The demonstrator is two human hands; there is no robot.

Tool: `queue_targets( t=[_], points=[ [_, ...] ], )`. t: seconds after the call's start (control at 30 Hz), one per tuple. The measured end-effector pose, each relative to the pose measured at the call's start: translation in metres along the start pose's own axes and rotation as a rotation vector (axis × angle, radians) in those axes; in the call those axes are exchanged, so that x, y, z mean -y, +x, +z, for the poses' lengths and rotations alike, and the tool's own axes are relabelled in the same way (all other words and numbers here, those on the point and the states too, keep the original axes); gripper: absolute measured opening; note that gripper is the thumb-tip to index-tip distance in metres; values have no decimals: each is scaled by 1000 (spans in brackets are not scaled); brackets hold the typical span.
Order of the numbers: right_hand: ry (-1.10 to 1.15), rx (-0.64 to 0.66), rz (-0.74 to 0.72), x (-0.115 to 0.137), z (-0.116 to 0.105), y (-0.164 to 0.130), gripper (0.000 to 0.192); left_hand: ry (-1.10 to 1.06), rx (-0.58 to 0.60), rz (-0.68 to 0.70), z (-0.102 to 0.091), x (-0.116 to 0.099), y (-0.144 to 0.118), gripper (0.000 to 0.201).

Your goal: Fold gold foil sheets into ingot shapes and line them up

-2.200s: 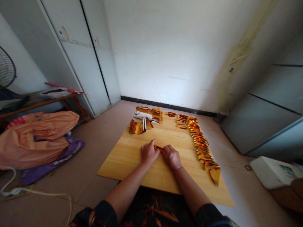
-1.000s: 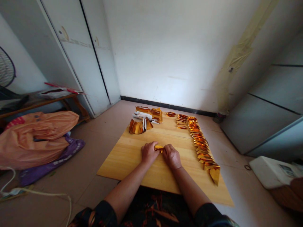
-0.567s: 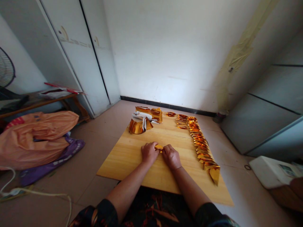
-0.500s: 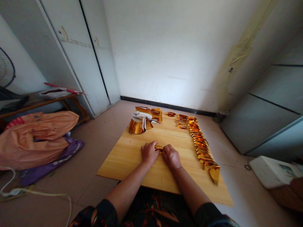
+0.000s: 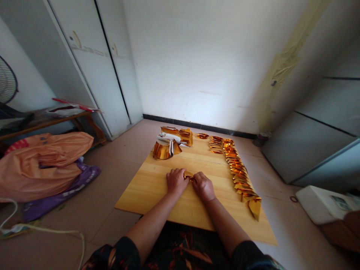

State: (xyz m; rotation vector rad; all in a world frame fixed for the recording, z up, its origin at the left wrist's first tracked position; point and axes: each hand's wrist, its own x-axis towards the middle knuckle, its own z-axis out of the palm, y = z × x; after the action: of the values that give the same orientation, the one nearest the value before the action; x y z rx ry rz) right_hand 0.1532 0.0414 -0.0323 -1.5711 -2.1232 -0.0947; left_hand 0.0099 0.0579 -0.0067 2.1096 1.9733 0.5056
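My left hand (image 5: 176,180) and my right hand (image 5: 204,186) rest side by side on a wooden board (image 5: 152,187) and pinch a small piece of gold foil paper (image 5: 188,175) between their fingertips. Most of the piece is hidden by my fingers. Folded gold pieces lie overlapped in a long row (image 5: 239,173) along the board's right side. A curled gold stack (image 5: 164,150) and a pile of gold and white sheets (image 5: 176,135) sit at the board's far end.
The board lies on a tiled floor. An orange bag (image 5: 42,161) on purple cloth sits to the left, with a white cord (image 5: 42,228) in front of it. White cabinet doors (image 5: 92,71) stand behind. A white box (image 5: 323,204) lies at the right.
The foil piece lay flat and reddish under my fingers; since then both hands have lifted and folded it a little, staying in the same place on the board.
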Motion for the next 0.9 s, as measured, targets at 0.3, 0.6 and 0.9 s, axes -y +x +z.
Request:
queue_targets(
  t=[0.3, 0.6, 0.9],
  points=[
    [-2, -4, -14, -1, 2, 1, 17, 37, 35, -45, -4, -7, 2, 40],
    [65, 4, 2, 0, -3, 0, 12, 11, 3, -15, 0, -1, 1, 45],
    [25, -11, 26, -1, -1, 0, 14, -46, 15, 28, -3, 11, -3, 55]
  ],
)
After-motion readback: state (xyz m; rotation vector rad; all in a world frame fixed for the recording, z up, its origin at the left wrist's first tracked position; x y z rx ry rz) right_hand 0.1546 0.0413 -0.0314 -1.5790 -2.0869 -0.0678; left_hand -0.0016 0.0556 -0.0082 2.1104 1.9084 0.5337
